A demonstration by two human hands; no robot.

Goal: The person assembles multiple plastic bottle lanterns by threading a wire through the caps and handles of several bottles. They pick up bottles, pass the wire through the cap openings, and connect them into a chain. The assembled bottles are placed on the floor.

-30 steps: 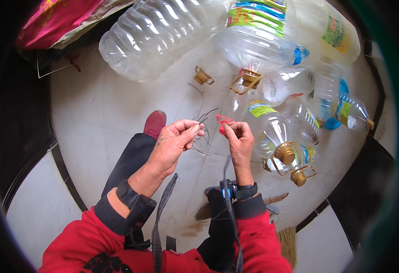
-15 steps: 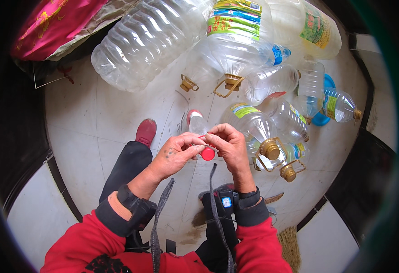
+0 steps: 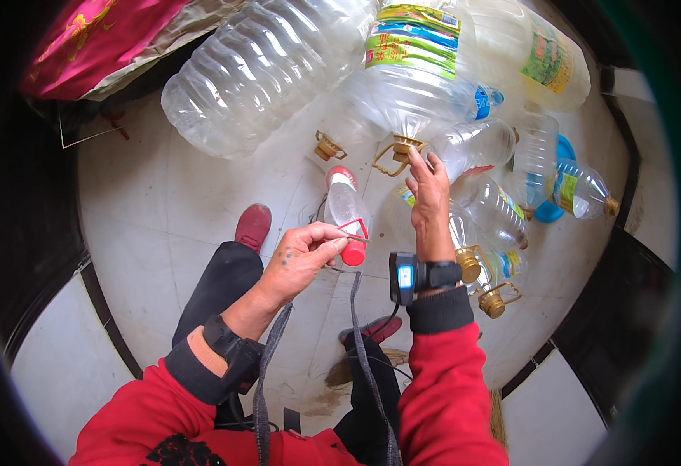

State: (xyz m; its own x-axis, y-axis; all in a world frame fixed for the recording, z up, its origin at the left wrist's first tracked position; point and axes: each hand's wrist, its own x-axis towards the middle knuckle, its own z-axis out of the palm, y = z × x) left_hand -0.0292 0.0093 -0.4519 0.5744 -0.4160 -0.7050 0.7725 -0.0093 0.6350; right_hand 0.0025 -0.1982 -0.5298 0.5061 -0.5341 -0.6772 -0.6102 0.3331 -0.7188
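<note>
My left hand (image 3: pixel 308 255) is pinched on a thin grey wire (image 3: pixel 358 239), which runs through or across the red loop handle (image 3: pixel 355 228) of a clear plastic bottle (image 3: pixel 343 203) with a red cap (image 3: pixel 353 254). Farther forward, my right hand (image 3: pixel 431 194) is open with fingers apart. Its fingertips are at the gold cap and carrying handle (image 3: pixel 399 153) of a large clear jug (image 3: pixel 414 85); whether they touch it I cannot tell.
Several clear bottles with gold caps (image 3: pixel 468 266) lie to the right. A big ribbed bottle (image 3: pixel 239 85) lies at the far left beside a pink bag (image 3: pixel 95 46). Behind the bottles on the right is a blue round thing (image 3: pixel 562 147). Dark straps (image 3: pixel 356 311) hang before me.
My right hand has left the red handle and moved forward and right to the large jug's gold cap. My left hand stays near the red-capped bottle, still pinching.
</note>
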